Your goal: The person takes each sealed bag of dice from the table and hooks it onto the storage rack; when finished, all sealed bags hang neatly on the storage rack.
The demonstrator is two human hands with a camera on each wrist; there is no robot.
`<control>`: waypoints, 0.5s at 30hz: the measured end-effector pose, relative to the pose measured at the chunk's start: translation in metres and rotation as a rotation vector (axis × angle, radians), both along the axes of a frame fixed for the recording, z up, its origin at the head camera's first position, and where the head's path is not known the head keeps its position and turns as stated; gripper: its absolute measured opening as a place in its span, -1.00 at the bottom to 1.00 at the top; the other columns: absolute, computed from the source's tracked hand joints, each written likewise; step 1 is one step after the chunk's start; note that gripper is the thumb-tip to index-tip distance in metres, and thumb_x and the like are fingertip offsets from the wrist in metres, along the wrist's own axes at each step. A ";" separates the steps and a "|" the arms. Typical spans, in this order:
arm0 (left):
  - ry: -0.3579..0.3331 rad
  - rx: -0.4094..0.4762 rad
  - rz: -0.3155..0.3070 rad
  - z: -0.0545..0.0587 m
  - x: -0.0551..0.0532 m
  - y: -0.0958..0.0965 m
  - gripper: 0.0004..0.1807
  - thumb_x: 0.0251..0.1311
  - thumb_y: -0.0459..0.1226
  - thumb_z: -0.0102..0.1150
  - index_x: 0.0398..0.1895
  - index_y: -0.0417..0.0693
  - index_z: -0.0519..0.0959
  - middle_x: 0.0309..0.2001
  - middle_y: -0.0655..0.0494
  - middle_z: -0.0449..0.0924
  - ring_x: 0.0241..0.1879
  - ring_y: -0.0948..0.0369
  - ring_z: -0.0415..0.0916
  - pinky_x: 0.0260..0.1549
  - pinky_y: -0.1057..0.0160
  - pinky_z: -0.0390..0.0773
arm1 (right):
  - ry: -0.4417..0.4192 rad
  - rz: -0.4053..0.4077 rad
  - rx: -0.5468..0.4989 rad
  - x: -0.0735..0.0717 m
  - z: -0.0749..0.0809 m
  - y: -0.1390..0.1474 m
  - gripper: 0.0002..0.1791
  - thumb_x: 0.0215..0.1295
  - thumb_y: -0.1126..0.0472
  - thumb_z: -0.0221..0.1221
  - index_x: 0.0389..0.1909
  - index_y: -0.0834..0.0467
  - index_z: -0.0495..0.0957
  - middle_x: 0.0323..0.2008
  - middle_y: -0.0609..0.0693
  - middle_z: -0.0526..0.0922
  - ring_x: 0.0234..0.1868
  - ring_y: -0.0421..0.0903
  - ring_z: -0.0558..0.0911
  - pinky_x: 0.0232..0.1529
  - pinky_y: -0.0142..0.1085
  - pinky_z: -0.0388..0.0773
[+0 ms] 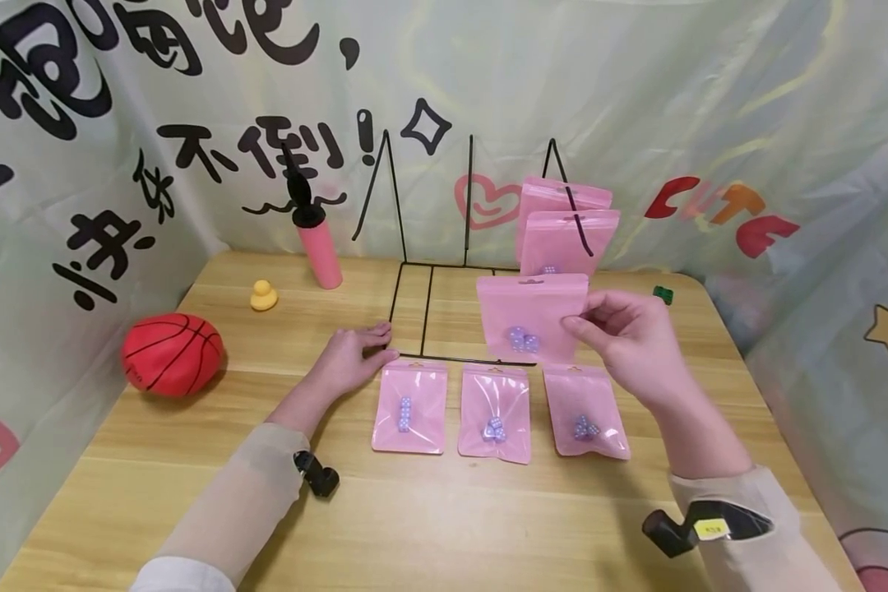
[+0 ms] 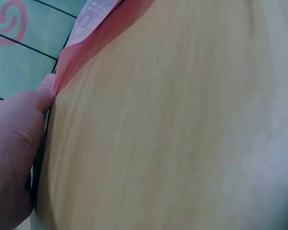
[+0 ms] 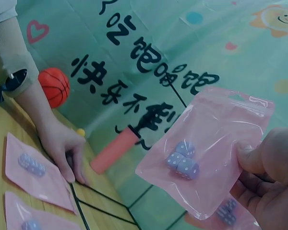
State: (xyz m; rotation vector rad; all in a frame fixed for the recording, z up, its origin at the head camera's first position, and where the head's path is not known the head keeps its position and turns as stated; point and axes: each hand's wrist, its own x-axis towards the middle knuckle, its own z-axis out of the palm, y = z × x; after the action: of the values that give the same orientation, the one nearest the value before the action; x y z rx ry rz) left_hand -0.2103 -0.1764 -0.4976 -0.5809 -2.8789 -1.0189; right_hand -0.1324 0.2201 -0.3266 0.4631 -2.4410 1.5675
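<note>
My right hand (image 1: 636, 345) pinches a pink zip bag (image 1: 525, 308) by its right side, thumb in front. Purple dice (image 3: 182, 162) show inside it, low in the bag. The bag hangs upright above the front right of a black wire display rack (image 1: 451, 358). At the rack's front left corner, my left hand (image 1: 351, 358) holds the wire between thumb and fingers. Pink bags (image 1: 571, 234) with dice hang on the rack's right hook. Three more dice bags, a left one (image 1: 410, 382), a middle one (image 1: 496, 390) and a right one (image 1: 585, 390), lie in front of the rack.
Left of the rack stand a pink pump bottle (image 1: 320, 255) with a black top and a yellow rubber duck (image 1: 263, 296). A red basketball (image 1: 172, 355) sits at the table's left edge. Behind my right hand lies a small green object (image 1: 663, 294). A printed curtain surrounds the table.
</note>
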 end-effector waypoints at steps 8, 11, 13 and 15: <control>-0.004 0.005 0.004 -0.001 -0.001 0.000 -0.47 0.44 -0.01 0.35 0.29 -0.16 0.64 0.42 0.07 0.49 0.45 0.03 0.38 0.55 -0.18 0.08 | -0.006 0.055 -0.104 -0.010 0.001 -0.027 -0.86 0.37 0.46 0.35 -0.31 0.17 0.73 -0.39 0.11 0.73 -0.47 -0.08 0.57 -0.49 -0.38 0.53; 0.002 0.011 0.003 -0.001 -0.001 -0.001 -0.48 0.44 -0.02 0.35 0.27 -0.17 0.65 0.41 0.07 0.50 0.44 0.03 0.40 0.55 -0.14 0.11 | -0.006 0.063 -0.136 -0.013 0.001 -0.036 -0.88 0.37 0.47 0.34 -0.30 0.20 0.72 -0.40 0.12 0.71 -0.45 -0.09 0.55 -0.48 -0.39 0.52; 0.005 0.015 0.002 -0.001 -0.001 0.000 -0.48 0.43 -0.02 0.36 0.26 -0.18 0.65 0.40 0.07 0.51 0.44 0.03 0.40 0.55 -0.12 0.12 | -0.007 0.070 -0.160 -0.015 0.001 -0.042 -0.91 0.36 0.49 0.34 -0.30 0.27 0.70 -0.40 0.12 0.70 -0.44 -0.09 0.56 -0.45 -0.41 0.54; 0.007 0.023 0.000 -0.001 -0.001 0.000 -0.48 0.42 -0.03 0.37 0.25 -0.19 0.65 0.39 0.06 0.51 0.43 0.02 0.41 0.54 -0.11 0.13 | -0.006 0.078 -0.182 -0.018 0.001 -0.048 -0.93 0.35 0.52 0.33 -0.30 0.32 0.68 -0.40 0.13 0.70 -0.43 -0.08 0.57 -0.43 -0.41 0.56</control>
State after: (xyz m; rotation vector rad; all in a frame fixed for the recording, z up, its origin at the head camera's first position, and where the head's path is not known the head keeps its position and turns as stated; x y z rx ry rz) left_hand -0.2112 -0.1767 -0.4984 -0.5821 -2.8574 -1.0458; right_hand -0.1505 0.1723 -0.3259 0.5265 -2.2815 1.8047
